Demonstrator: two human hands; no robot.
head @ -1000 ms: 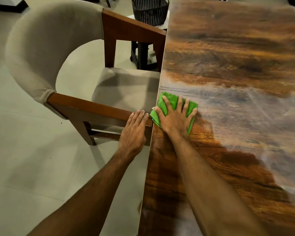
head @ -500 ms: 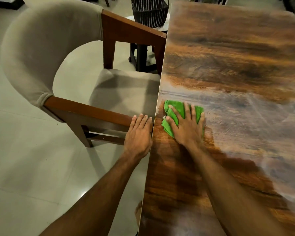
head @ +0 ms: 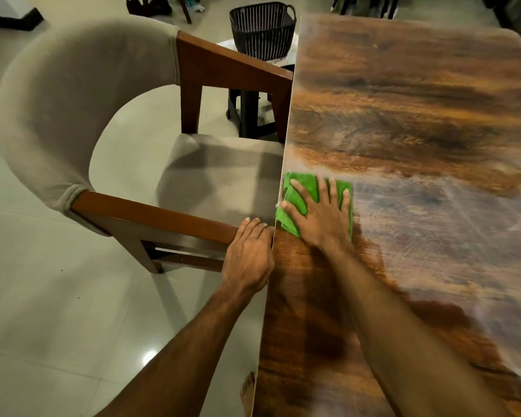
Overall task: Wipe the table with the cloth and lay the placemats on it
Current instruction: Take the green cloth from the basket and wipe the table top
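One view: the head camera, through which I look down along the left edge of the worktop [head: 418, 115].
Cloth: the green cloth [head: 301, 185] lies folded on the worktop right at that left edge, level with the chair seat.
Right hand: my view shows the right hand [head: 322, 218] pressed flat on the cloth, fingers [head: 300, 195] straight and spread wide, covering most of it.
Left hand: the left hand [head: 248, 257] rests on the near wooden armrest [head: 151, 215], touching the worktop edge, fingers straight and close together, holding nothing.
Chair: a beige padded chair [head: 73, 115] stands tucked against the worktop.
Beyond: I see a dark slatted basket [head: 262, 28] past the chair.
Worktop surface: glossy wood grain, hazy and streaked to the right of the cloth.
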